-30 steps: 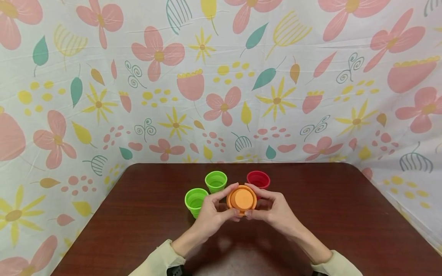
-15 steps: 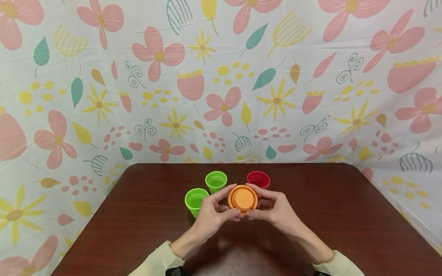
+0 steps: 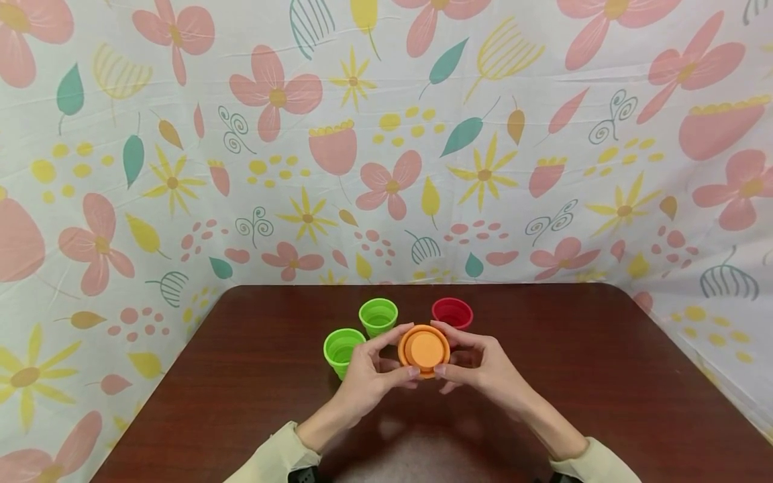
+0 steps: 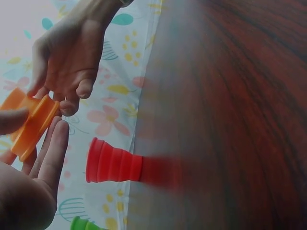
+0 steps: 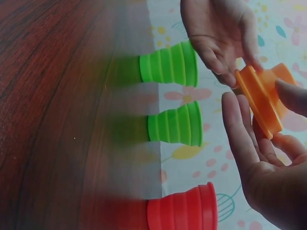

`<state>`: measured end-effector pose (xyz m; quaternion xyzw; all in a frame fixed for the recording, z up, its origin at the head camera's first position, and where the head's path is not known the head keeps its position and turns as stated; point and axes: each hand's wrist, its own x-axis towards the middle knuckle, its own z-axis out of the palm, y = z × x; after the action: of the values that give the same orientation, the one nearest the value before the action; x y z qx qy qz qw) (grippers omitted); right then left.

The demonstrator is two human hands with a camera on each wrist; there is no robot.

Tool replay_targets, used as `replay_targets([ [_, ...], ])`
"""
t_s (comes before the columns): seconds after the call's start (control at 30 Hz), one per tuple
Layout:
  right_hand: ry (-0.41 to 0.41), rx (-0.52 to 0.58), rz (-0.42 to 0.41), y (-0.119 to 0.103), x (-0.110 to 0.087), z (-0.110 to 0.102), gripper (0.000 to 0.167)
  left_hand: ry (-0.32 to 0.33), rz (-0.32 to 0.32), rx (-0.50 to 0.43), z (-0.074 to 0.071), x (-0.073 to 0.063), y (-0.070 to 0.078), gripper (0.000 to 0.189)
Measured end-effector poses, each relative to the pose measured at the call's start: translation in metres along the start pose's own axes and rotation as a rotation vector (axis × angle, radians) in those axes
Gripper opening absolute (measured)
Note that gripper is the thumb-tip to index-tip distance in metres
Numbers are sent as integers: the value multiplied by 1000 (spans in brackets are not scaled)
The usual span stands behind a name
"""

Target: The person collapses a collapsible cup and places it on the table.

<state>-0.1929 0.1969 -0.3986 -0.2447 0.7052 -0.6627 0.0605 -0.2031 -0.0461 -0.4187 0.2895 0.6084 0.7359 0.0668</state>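
While both hands are sharing one item, three others are standing upright on the dark reddish-brown wood-grain worktop (image 3: 604, 376).

Held item: one round, stepped orange cup of rubbery-looking material (image 3: 425, 350), partly collapsed; it is hanging clear of the worktop, near its middle, tilting, with the wide rim facing downward and the narrow end facing the wearer. The left hand (image 3: 368, 376) is pinching its left side between thumb and fingers; the right hand (image 3: 486, 369) is pinching its right side likewise, the two thumbs lying close together at the near edge.

Standing items: two ribbed, tapering bright green cups, the nearer (image 3: 343, 347) showing partly behind the left hand, the farther (image 3: 378, 316) sitting just beyond; one ribbed, tapering red cup (image 3: 453, 314), showing beyond the right hand. All three are facing mouth-up.

Surroundings: white cloth printed with pink flowers and yellow and green leaves (image 3: 392, 74) is hanging behind the worktop; pale sleeves (image 3: 274, 457) are covering the forearms.
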Motion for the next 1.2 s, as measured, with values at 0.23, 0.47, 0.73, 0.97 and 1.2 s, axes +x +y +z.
replay_targets([
  [0.23, -29, -16, 10, -2, 0, -2, 66, 45, -44, -34, 2, 3, 4, 45],
  [0.47, -58, -8, 13, -3, -1, -5, 62, 86, -98, -31, 5, 5, 7, 40],
  [0.73, -24, 70, 65, -6, 0, -3, 53, 103, -104, -35, 7, 6, 7, 37],
  [0.97, 24, 37, 102, -5, 1, -4, 52, 103, -102, -15, 8, 8, 7, 35],
  [1.2, 63, 15, 127, -5, 3, -2, 52, 99, -89, -3, 7, 9, 8, 34],
])
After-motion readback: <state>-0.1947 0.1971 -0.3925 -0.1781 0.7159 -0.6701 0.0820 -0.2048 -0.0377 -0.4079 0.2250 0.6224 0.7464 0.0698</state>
